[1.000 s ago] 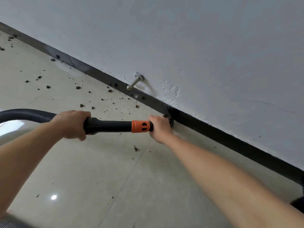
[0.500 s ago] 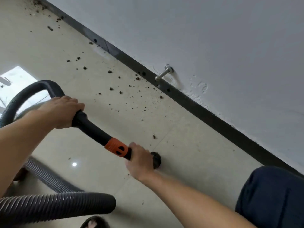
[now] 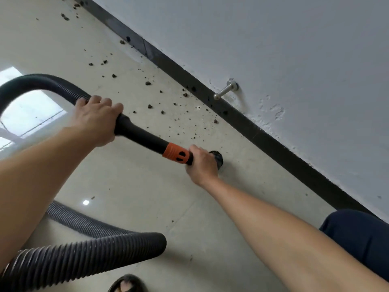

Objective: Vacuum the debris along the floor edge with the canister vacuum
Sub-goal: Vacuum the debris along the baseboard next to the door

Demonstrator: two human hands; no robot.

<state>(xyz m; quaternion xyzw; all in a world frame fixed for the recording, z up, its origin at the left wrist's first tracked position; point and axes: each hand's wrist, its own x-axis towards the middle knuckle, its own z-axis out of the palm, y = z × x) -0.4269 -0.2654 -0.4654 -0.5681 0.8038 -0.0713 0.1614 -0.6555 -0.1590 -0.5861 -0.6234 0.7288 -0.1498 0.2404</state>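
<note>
the black wand looks light and stiff, its ribbed hose floppy and likely to drag. the left hand grips the hose end, the right hand wraps the wand behind the nozzle, low to the floor. debris lies toward 11 o'clock from the nozzle, along the baseboard. no canister shows.

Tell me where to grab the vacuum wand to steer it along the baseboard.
From above: left hand where the hose meets the rigid black wand, right hand just past the orange collar, near the nozzle. It slants down to the floor, leaving its top side free.
</note>
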